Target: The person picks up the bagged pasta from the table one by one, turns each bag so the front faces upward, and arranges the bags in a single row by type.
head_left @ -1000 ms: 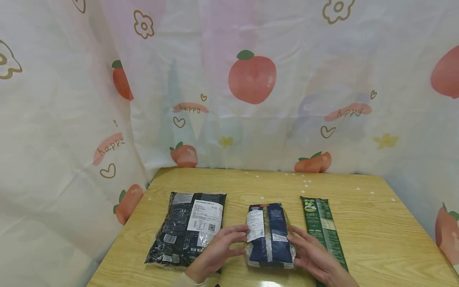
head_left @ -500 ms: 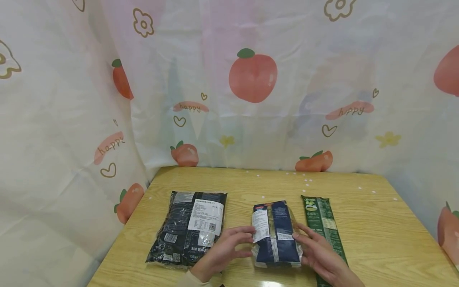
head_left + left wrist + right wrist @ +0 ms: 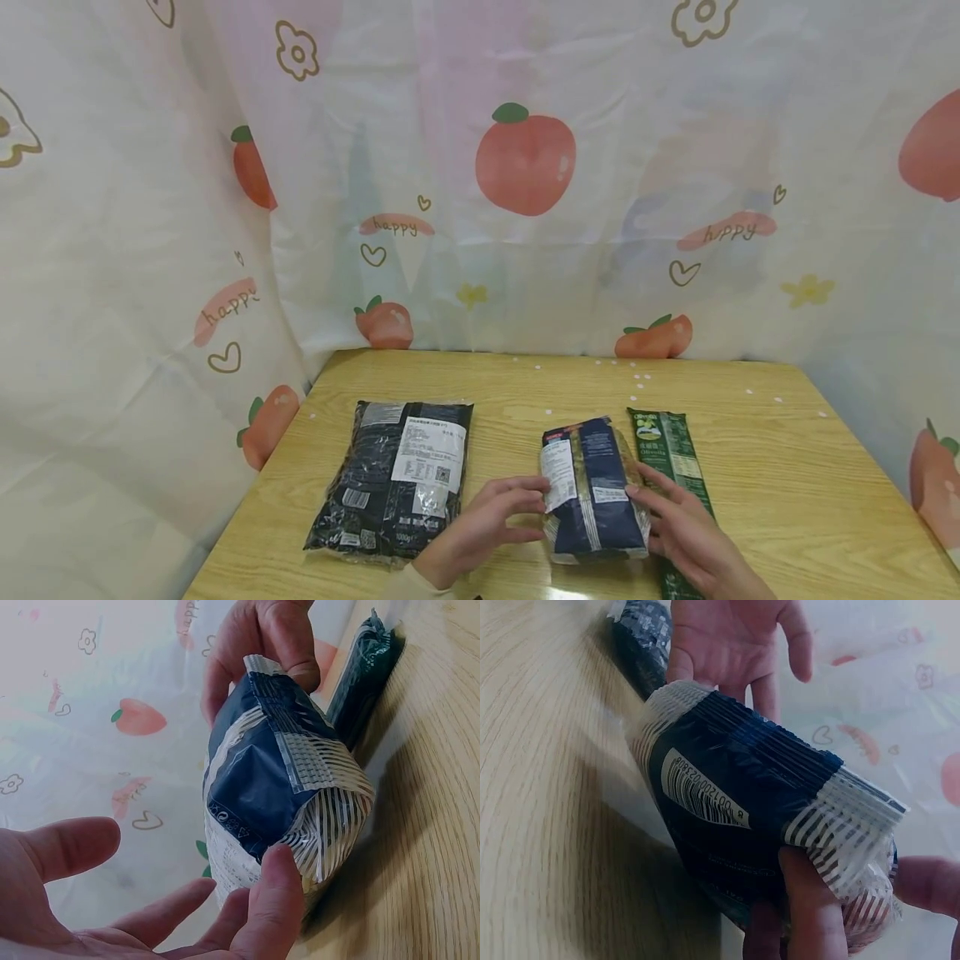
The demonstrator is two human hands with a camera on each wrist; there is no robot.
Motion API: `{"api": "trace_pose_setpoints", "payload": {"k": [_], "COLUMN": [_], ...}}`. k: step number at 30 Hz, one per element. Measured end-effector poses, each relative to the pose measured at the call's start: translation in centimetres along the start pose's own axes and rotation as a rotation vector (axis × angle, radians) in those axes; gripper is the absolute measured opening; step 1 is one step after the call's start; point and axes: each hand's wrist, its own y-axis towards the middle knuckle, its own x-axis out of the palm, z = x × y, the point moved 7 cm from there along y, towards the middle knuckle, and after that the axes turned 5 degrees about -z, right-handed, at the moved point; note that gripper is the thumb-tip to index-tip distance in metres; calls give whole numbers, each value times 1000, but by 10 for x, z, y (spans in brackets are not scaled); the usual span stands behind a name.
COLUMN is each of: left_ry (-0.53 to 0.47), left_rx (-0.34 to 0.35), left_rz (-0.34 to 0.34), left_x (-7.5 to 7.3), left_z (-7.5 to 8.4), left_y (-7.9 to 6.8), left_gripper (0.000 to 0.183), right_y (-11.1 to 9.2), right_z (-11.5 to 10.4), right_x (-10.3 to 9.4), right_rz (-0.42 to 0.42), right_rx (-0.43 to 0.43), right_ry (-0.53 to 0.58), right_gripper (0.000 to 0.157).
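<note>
A dark blue food packet (image 3: 600, 467) with white labels, striped ends and a see-through side is between both hands. My right hand (image 3: 693, 537) grips its right side, thumb on the upper face; in the right wrist view, fingers (image 3: 814, 907) lie against the barcode end. My left hand (image 3: 491, 517) touches the opposite side with fingertips, its fingers extended and thumb (image 3: 75, 844) away from the packet. Tilted in the wrist views, the packet casts a shadow on the wooden table (image 3: 555, 825).
A large black packet (image 3: 367, 492) with white labels lies on the left of the table. The long green packet (image 3: 667, 446) on the right is partly covered by my right hand. Small white specks dot the table's far part, and a fruit-print curtain (image 3: 525, 275) hangs behind.
The blue packet has shifted right with both hands and turned slightly, its near end swinging right. It now sits closer to the green packet. The black and green packets stay put.
</note>
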Motion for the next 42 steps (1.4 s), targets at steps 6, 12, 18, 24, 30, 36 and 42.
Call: {"api": "trace_pose_setpoints", "payload": {"k": [6, 12, 18, 24, 30, 36, 42], "left_ry": [-6, -17, -11, -21, -22, -30, -30], "left_rx": [7, 14, -8, -19, -27, -10, -10], "left_rz": [-24, -38, -18, -14, -9, -25, -9], "left_x": [6, 10, 11, 12, 11, 11, 8], "left_z": [-1, -1, -5, -7, -8, -9, -10], "left_y": [2, 3, 3, 1, -2, -2, -5], "left_gripper": [47, 49, 47, 48, 49, 49, 50], "right_y": [-4, -8, -15, -17, -17, -19, -17], "right_z": [-5, -13, -21, -26, -32, -36, -41], "right_x": [-1, -2, 4, 11, 23, 32, 43], "right_rz": [13, 88, 132, 152, 148, 139, 57], "right_rx": [-12, -53, -105, -117, -151, -188, -210], "right_ry": [-61, -161, -202, -226, -251, -272, -277], "right_gripper": [81, 78, 75, 75, 76, 74, 74]}}
